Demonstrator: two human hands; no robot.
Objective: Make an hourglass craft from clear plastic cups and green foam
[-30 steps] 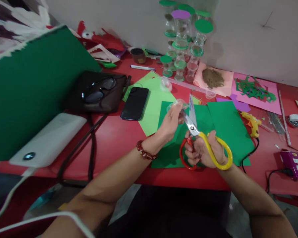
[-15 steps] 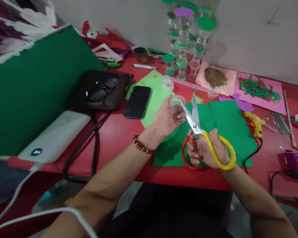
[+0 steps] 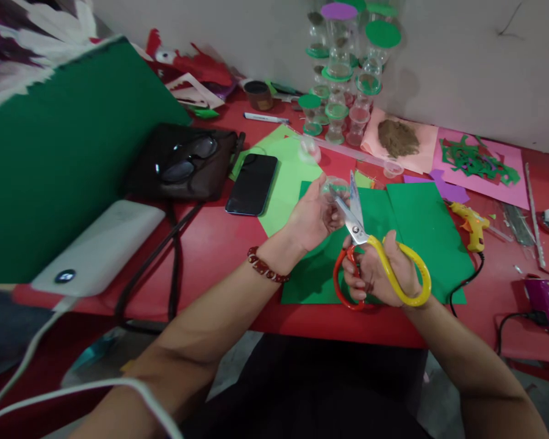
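My right hand grips a large pair of scissors with one red and one yellow handle. The blades stand apart and point up and away toward a small clear plastic cup. Closed around that cup is my left hand, its fingers curled at the near side. One blade overlaps the cup in view; whether it is cutting I cannot tell. Beneath both hands lie green paper sheets on the red table.
Left are a black phone, glasses on a brown bag, and a white power bank. Behind stand stacked clear cups. Brown grains, paper scraps and a yellow glue gun lie right.
The scissor blades have come slightly closer together. My left hand and the cup have shifted a little to the right, nearer the blades.
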